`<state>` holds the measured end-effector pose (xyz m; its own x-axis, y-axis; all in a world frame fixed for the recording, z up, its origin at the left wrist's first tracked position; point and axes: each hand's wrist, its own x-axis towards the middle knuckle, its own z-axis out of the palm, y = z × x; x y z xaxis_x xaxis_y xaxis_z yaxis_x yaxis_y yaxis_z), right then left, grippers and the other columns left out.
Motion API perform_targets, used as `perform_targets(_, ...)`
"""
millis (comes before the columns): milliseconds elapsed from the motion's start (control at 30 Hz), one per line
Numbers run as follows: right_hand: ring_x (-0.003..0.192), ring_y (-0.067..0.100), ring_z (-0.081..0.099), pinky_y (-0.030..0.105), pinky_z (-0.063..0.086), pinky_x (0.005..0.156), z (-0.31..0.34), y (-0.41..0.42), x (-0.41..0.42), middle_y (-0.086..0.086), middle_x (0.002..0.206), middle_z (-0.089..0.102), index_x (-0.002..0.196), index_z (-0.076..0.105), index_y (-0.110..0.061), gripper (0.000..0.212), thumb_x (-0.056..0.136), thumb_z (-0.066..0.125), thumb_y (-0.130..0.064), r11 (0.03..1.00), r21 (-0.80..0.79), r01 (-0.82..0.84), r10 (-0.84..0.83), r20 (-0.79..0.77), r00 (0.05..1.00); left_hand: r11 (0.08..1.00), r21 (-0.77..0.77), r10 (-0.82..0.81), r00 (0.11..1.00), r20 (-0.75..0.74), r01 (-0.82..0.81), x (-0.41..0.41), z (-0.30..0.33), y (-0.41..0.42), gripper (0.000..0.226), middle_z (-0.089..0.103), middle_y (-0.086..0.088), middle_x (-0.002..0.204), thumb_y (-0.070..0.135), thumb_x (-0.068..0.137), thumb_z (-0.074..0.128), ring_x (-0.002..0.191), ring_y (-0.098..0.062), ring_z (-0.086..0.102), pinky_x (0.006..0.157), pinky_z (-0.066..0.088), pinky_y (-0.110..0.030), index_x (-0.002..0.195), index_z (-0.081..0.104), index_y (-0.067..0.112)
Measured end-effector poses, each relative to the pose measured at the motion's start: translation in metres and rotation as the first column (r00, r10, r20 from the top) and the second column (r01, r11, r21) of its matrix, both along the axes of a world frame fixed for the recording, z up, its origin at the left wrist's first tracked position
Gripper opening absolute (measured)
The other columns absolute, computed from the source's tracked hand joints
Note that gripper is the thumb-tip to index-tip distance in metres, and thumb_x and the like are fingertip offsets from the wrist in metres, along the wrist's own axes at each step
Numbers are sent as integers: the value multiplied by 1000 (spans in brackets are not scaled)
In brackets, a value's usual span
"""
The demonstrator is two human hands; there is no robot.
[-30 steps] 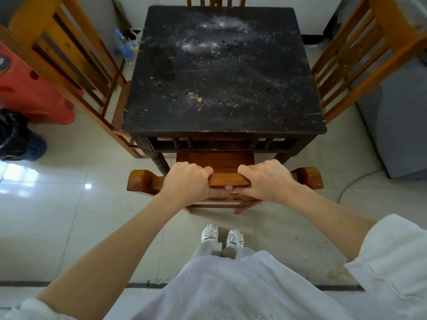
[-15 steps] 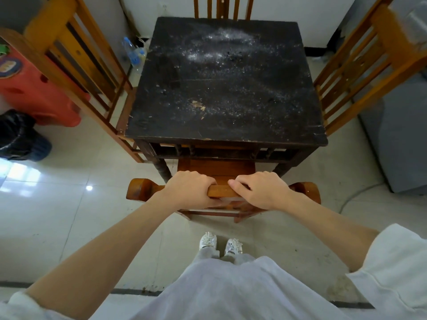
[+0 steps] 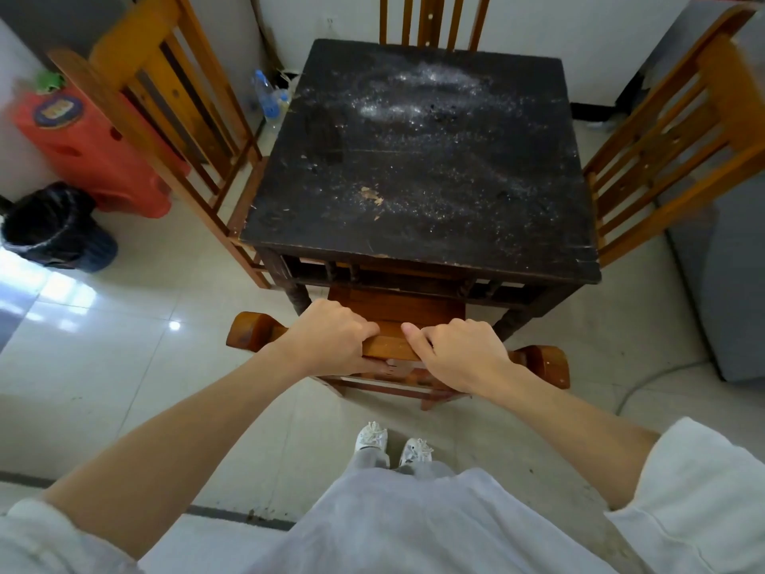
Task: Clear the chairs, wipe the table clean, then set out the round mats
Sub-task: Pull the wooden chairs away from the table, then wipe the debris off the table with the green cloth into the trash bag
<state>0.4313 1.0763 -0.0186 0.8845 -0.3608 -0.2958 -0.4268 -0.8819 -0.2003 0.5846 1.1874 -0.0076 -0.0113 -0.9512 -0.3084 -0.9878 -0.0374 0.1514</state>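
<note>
Hands (image 3: 331, 339) (image 3: 461, 354) both grip the top rail of the near chair (image 3: 397, 345), tucked under the dusty table (image 3: 418, 159), so I judge a straight, level pull toward the person keeps its seat clear of the table's legs.

Left arm: bare forearm runs from 7 o'clock up toward centre, sleeve pushed back to the elbow.
Left hand (image 3: 331, 341): knuckles up, fingers curled over the chair rail (image 3: 391, 345), thumb tucked beneath.
Right arm: bare forearm comes in from 4 o'clock, white sleeve at the elbow.
Right hand (image 3: 461, 352): just beside the left, gripping the same rail, thumb lying along its top.
</note>
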Motion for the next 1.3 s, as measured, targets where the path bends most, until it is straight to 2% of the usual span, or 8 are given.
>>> perform_targets(200, 59, 7, 49, 19, 35, 55, -1, -6, 1, -9, 71, 54, 109, 60, -25, 54, 96, 13, -50, 992, 124, 29, -24, -45, 999, 993, 61, 105, 994, -22, -104, -6, -2, -4, 46, 64, 10, 99, 61, 87, 44, 82, -6, 54, 77, 43, -17, 113, 59, 27)
perform_targets(333, 80, 12, 60, 30, 51, 78, -6, -15, 18, -4, 92, 64, 104, 63, -24, 47, 96, 25, -50, 945, 291, 153, -131, -94, 987, 944, 282, 235, 951, -201, -173, 7, 8, -7, 62, 53, 7, 127, 64, 80, 53, 115, -14, 51, 96, 43, -26, 130, 48, 28)
perform_targets(433, 79, 10, 58, 25, 48, 72, -6, -16, 49, -4, 95, 63, 105, 62, -22, 37, 96, 34, -46, 941, 305, 146, -120, -102, 987, 896, 376, 335, 915, -226, -236, 39, 26, -6, 68, 37, 5, 145, 59, 82, 54, 132, -17, 38, 105, 35, -31, 140, 35, 29)
perform_targets(600, 82, 11, 57, 26, 45, 74, 17, 7, 141, -1, 99, 63, 108, 60, -21, 31, 98, 35, -37, 938, 333, 94, -97, -9, 995, 847, 134, 531, 827, -183, -514, 127, 30, 21, 51, 46, 0, 140, 42, 90, 55, 124, -19, 46, 102, 41, -32, 136, 43, 25)
perform_targets(767, 103, 17, 58, 26, 45, 83, 31, 57, 265, 3, 118, 61, 124, 51, -18, 33, 99, 34, -32, 915, 403, 33, -50, 31, 998, 621, 20, 764, 599, -239, -783, 233, 14, 90, 46, 51, -3, 136, 36, 92, 53, 122, -22, 49, 101, 42, -36, 135, 45, 20)
perform_targets(900, 113, 20, 53, 25, 39, 84, 31, 108, 376, 3, 126, 56, 129, 47, -17, 35, 99, 34, -31, 901, 432, -38, 2, 83, 997, 499, -48, 837, 495, -231, -866, 325, 15, 151, 47, 51, -5, 135, 37, 92, 51, 122, -23, 49, 100, 39, -36, 135, 45, 19)
perform_targets(1067, 117, 25, 51, 36, 43, 98, 34, 168, 503, 10, 129, 54, 129, 47, -13, 36, 99, 34, -28, 887, 452, -90, 38, 123, 992, 383, -124, 884, 403, -238, -915, 435, 21, 221, 45, 51, -7, 133, 33, 92, 52, 121, -25, 49, 100, 41, -36, 133, 48, 16)
perform_targets(1300, 108, 22, 55, 32, 45, 91, 26, 219, 666, 9, 120, 60, 122, 53, -13, 32, 96, 39, -25, 855, 500, -141, 56, 181, 982, 277, -144, 906, 308, -292, -950, 581, 19, 277, 34, 62, -6, 117, 27, 88, 52, 104, -25, 59, 90, 49, -38, 119, 58, 15)
